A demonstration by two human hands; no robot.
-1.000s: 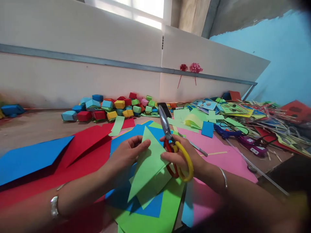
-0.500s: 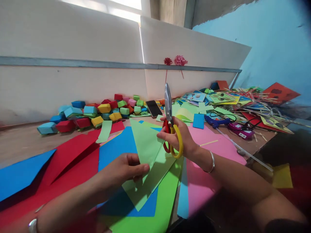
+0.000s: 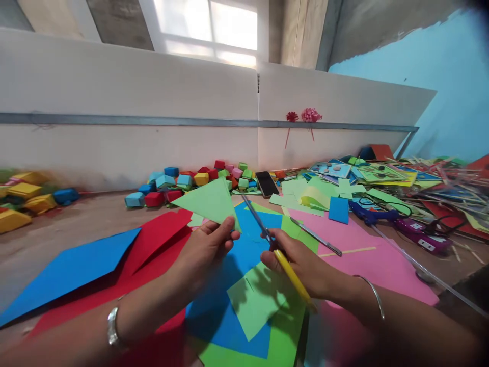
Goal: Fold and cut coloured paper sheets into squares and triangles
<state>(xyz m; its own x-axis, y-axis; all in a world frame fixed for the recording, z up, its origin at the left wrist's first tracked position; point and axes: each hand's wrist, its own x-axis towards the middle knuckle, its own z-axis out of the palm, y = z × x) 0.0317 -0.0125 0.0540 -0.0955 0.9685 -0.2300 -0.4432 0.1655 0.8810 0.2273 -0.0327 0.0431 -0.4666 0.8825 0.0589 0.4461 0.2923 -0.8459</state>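
Observation:
My left hand [image 3: 212,247] pinches a folded light-green paper triangle [image 3: 209,200] by its lower right corner, raised above the sheets. In my right hand [image 3: 296,257] is a pair of scissors [image 3: 289,275], with a yellow handle showing and the blades aimed up and left, apart from the triangle. My fingers hide part of the handles. Beneath the hands, a light-green square piece [image 3: 254,306] lies on a blue sheet [image 3: 214,311], over a brighter green sheet [image 3: 288,336].
Coloured paper blocks [image 3: 164,182] and a phone [image 3: 266,184] lie along the white board. A pen-like metal tool [image 3: 317,236] rests over pink paper [image 3: 367,255]. A blue glue gun [image 3: 370,213] sits at right, near piled papers and sticks [image 3: 420,188]. Red sheets [image 3: 160,244] spread at left.
The left hand has lifted the light-green paper off the sheets, up and left. The scissors have tipped from upright toward the left and sit lower. The view has shifted left and up.

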